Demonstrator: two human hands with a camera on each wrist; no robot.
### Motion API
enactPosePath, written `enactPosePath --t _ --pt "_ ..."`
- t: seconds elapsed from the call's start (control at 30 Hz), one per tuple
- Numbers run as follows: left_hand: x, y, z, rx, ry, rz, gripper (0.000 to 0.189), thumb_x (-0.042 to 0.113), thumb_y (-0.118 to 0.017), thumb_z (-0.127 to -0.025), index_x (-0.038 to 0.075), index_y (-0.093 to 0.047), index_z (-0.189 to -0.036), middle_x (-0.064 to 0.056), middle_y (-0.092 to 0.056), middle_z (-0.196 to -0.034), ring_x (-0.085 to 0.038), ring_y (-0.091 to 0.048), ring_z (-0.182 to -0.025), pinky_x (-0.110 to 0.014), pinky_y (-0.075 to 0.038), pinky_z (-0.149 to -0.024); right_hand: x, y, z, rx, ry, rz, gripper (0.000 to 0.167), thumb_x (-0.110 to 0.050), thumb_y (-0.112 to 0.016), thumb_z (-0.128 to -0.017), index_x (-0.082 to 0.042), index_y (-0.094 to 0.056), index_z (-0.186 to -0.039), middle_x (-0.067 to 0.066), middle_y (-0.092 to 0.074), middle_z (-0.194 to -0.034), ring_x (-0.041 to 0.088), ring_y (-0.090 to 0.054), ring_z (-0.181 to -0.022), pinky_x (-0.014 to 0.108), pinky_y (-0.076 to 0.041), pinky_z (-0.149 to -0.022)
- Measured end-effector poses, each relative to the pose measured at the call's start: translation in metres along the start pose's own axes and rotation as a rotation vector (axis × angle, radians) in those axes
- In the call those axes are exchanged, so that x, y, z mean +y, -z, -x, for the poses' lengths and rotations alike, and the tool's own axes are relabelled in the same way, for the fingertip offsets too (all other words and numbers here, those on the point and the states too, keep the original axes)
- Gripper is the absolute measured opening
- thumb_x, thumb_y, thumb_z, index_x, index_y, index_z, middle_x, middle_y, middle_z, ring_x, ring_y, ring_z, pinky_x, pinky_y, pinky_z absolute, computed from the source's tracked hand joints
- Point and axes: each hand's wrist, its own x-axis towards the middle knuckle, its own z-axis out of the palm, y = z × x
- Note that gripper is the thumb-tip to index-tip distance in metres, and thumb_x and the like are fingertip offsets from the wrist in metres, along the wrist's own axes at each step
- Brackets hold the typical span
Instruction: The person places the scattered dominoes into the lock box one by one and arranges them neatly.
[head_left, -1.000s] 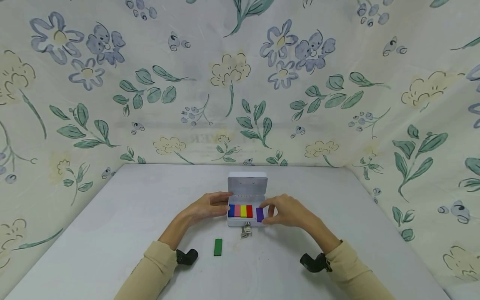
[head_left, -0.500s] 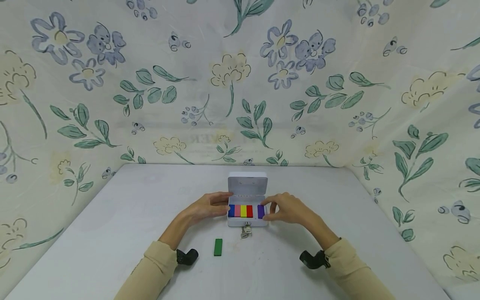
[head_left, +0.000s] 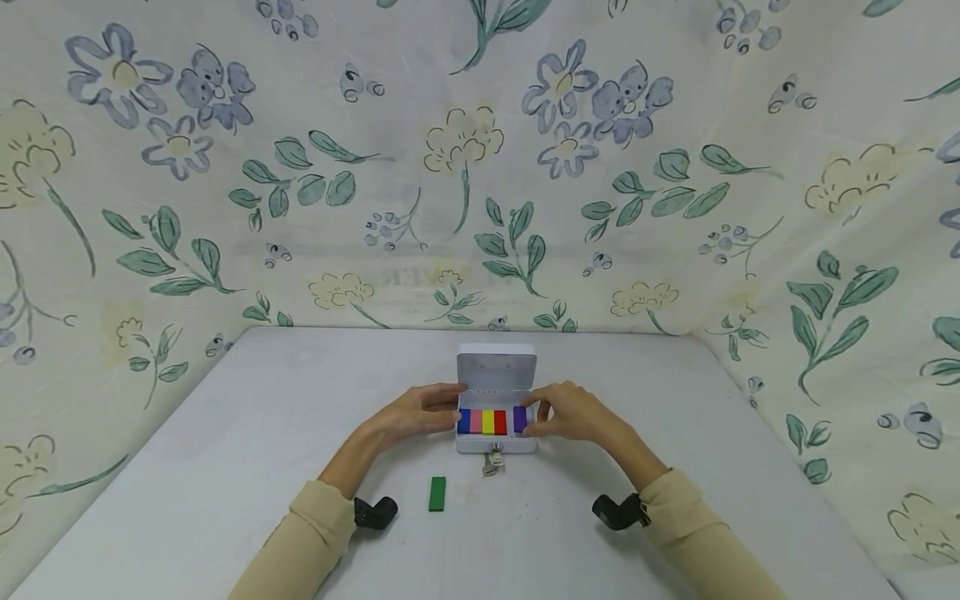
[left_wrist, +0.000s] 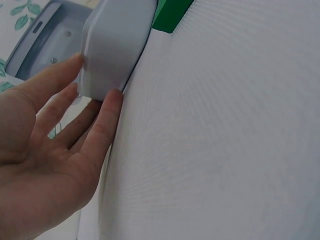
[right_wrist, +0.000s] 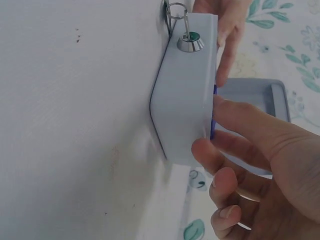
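Observation:
A small white metal cash box [head_left: 495,446] stands with its lid [head_left: 496,371] raised at the back. Inside it, blue [head_left: 464,422], pink [head_left: 476,422], yellow [head_left: 488,422] and red [head_left: 500,422] blocks sit side by side. At the box's right end, my right hand [head_left: 573,412] pinches a purple block [head_left: 520,419] between thumb and fingers; the right wrist view shows only its thin edge. My left hand [left_wrist: 65,145] lies along the box's left side [left_wrist: 112,55], its fairly straight fingers touching the wall and rim. On the table in front lies a green block [head_left: 437,494].
Keys [head_left: 492,464] hang from the lock [right_wrist: 191,42] on the box's front wall. The white table [head_left: 300,375] ends at a flowered cloth [head_left: 405,208] behind it. Each forearm has a black wrist camera [head_left: 375,512].
The purple block has gone from tilted to upright between the right fingers and shifted slightly within the box's right end. The right forearm has moved a little left; the left hand stays put.

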Motion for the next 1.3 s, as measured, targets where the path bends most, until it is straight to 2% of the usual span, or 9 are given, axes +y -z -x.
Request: enactPosePath --t 0.33,0.63,0.9,1.3 --pt "0.001 -0.001 0.001 0.0 0.004 0.009 0.06 0.027 -0.069 -0.092 0.026 -0.045 -0.147 -0.006 -0.042 -0.155 -0.029 -0.042 -0.142 -0.048 -0.041 -0.113 0.0 -0.004 -0.006 -0.004 0.006 -0.013 0.046 -0.034 -0.081 -0.079 -0.014 -0.071 -0.119 -0.006 -0.064 -0.076 0.011 -0.053 -0.069 0.023 -0.041 -0.06" --pt "-0.001 -0.001 0.0 0.005 0.006 0.029 0.06 0.025 -0.069 -0.091 0.026 -0.045 -0.147 -0.006 -0.04 -0.156 -0.03 -0.041 -0.142 -0.046 -0.041 -0.113 -0.001 -0.006 -0.01 -0.007 -0.023 -0.006 0.045 -0.034 -0.082 -0.078 -0.016 -0.072 -0.118 -0.005 -0.062 -0.074 0.011 -0.052 -0.067 0.023 -0.041 -0.058" --pt "0.0 -0.002 0.001 0.01 0.01 0.049 0.061 0.026 -0.071 -0.09 0.026 -0.047 -0.146 -0.007 -0.04 -0.156 -0.03 -0.041 -0.142 -0.045 -0.043 -0.111 0.001 -0.01 -0.014 0.0 -0.005 -0.017 0.042 -0.032 -0.083 -0.078 -0.015 -0.073 -0.116 -0.003 -0.056 -0.065 0.01 -0.048 -0.059 0.02 -0.035 -0.052" --pt "-0.001 -0.001 0.0 0.008 0.01 0.052 0.06 0.024 -0.071 -0.09 0.026 -0.047 -0.146 -0.007 -0.04 -0.156 -0.03 -0.042 -0.141 -0.045 -0.044 -0.111 0.0 -0.014 -0.017 0.01 -0.039 -0.008 0.042 -0.03 -0.083 -0.077 -0.015 -0.073 -0.115 -0.002 -0.053 -0.066 0.011 -0.047 -0.061 0.022 -0.033 -0.052"
